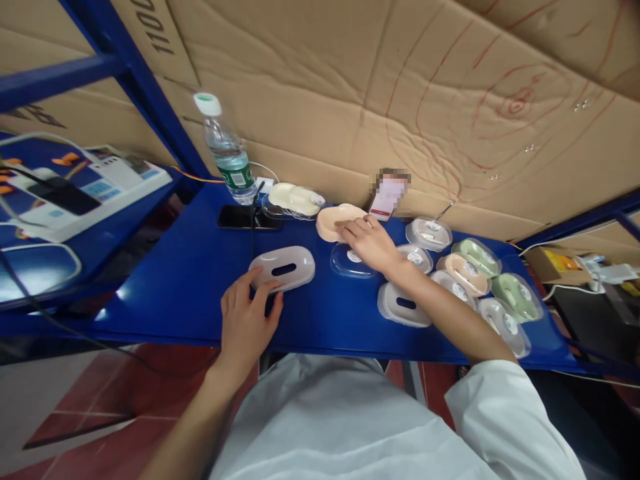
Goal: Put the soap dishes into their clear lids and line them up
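Note:
My left hand [249,319] rests on the blue table [190,280], its fingers closed on the near edge of a white oval case [283,267] with a dark slot. My right hand [369,241] reaches forward, fingertips laid on a beige oval case [335,220] at the back. A clear lid [350,261] lies just below that hand. To the right sit several more oval cases: a white one [403,305], beige [466,273], green ones [477,257] and clear lids [429,233].
A water bottle [227,152] stands at the back beside a dark phone [239,217] and stacked pale cases [295,199]. A cardboard wall [400,87] backs the table. A blue frame post [135,80] and a side table with devices [75,193] lie left.

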A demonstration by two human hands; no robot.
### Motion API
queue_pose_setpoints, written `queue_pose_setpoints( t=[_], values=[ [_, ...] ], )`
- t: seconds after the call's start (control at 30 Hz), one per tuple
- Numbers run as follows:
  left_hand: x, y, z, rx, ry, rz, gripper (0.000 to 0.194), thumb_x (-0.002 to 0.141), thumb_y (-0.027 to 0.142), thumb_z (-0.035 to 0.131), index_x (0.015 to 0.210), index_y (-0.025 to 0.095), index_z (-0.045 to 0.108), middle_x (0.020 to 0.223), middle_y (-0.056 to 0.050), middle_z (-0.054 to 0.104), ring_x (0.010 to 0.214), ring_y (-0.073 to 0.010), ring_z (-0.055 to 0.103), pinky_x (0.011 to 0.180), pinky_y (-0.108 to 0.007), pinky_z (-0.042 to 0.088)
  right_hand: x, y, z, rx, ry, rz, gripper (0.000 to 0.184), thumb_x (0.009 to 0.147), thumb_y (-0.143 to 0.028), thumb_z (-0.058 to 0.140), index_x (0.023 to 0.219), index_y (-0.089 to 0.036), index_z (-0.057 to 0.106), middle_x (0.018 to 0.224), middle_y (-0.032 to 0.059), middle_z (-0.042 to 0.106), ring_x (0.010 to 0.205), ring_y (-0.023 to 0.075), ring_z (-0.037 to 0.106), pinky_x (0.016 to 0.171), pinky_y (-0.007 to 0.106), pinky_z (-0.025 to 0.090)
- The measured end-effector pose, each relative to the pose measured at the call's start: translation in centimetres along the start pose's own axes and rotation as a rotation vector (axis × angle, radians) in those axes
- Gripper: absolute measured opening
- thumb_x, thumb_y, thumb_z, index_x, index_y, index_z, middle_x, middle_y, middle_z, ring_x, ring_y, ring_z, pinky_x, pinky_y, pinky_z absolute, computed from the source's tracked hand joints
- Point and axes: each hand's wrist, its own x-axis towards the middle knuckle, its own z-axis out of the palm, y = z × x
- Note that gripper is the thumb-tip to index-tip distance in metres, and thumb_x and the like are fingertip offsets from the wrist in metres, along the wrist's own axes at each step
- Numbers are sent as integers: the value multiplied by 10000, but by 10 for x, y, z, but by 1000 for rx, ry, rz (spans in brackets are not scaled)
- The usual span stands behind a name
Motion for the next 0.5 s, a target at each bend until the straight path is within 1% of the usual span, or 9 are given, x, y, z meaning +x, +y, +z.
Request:
queue_pose_setpoints(
  t=[0.07, 0.17, 0.3, 0.43, 0.5],
  values=[
    [1, -4, 1, 10, -3, -15, 220, 1014, 252, 616, 1212, 225, 707, 1487, -192, 585, 1325, -412, 606, 1049, -584, 535, -3, 8, 3, -5, -6, 11, 386, 1093, -60, 441, 1375, -140, 692, 1430, 145, 731, 1189, 305, 645, 1027, 479, 442],
    [3, -6, 0, 7, 9, -11, 264, 1007, 259, 613, 1254, 250, 707, 1485, -175, 595, 1353, -404, 593, 1078, -579, 522, -7, 16, 6, 0, -20, 21, 398, 1080, -50, 454, 1395, -137, 683, 1455, 142, 722, 1196, 306, 641, 1050, 479, 430],
    [4, -9, -4, 28, -37, 22, 296, 1042, 272, 568, 1314, 265, 683, 1450, -157, 645, 1391, -396, 585, 1118, -584, 489, -8, 20, 6, -25, -52, 15, 383, 1090, -72, 457, 1392, -125, 686, 1472, 145, 713, 1231, 313, 631, 1056, 473, 428],
    [5, -16, -3, 53, -48, 16, 315, 1074, 327, 542, 1351, 243, 666, 1479, -177, 635, 1415, -411, 578, 1130, -591, 474, -10, 22, 6, -24, -116, 21, 378, 1102, -101, 464, 1405, -138, 686, 1390, 150, 749, 1222, 303, 649, 1035, 454, 432],
    [5, -18, -1, 53, -45, 11, 326, 1079, 343, 533, 1356, 230, 664, 1481, -189, 632, 1424, -418, 571, 1123, -594, 478, -13, 23, 7, -20, -125, 21, 385, 1113, -116, 457, 1427, -145, 676, 1375, 144, 755, 1236, 295, 656, 1038, 437, 430]
  ],
)
